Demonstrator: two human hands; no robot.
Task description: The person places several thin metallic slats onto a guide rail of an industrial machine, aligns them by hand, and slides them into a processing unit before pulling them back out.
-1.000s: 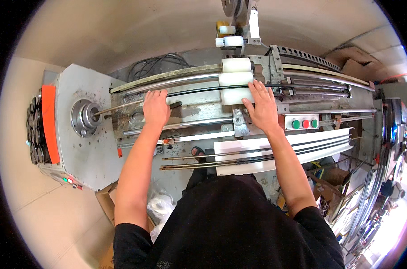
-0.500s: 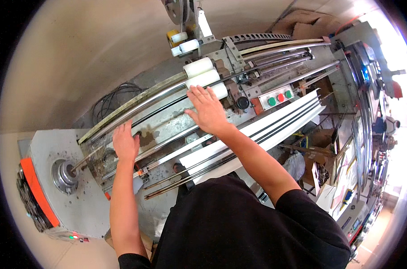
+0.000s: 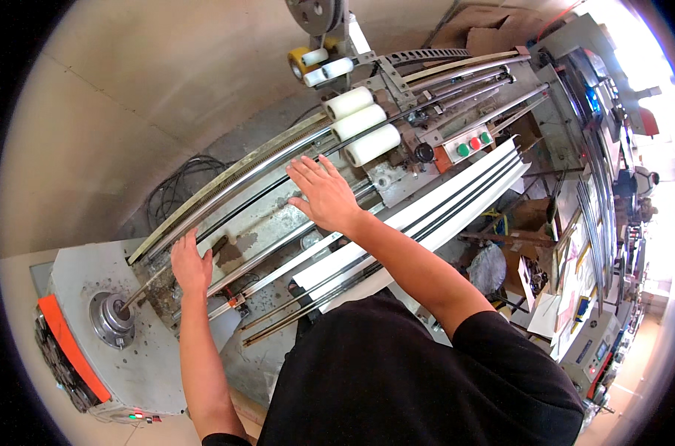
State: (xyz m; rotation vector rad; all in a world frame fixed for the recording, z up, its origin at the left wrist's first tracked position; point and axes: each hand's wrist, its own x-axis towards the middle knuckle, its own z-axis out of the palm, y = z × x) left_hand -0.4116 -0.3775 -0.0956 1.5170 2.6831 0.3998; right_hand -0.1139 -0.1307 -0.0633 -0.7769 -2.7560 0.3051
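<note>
Two hands over a long dark rod

The dark rod (image 3: 242, 206) slants across a machine, from a round metal chuck (image 3: 113, 320) at lower left to three white rollers (image 3: 360, 123). The left hand (image 3: 192, 262) lies over it nearer the chuck, the right hand (image 3: 324, 193) nearer the rollers — both open, palms down, fingers extended. Nearer the body, a white tray (image 3: 326, 268) bears more rods.

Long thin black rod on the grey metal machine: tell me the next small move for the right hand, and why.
I'd slide the right hand slightly toward the left hand, along the long thin black rod: the hand's flat fingers lie over the rod just short of the white cylindrical rollers, so a little more clearance seems prudent.
</note>
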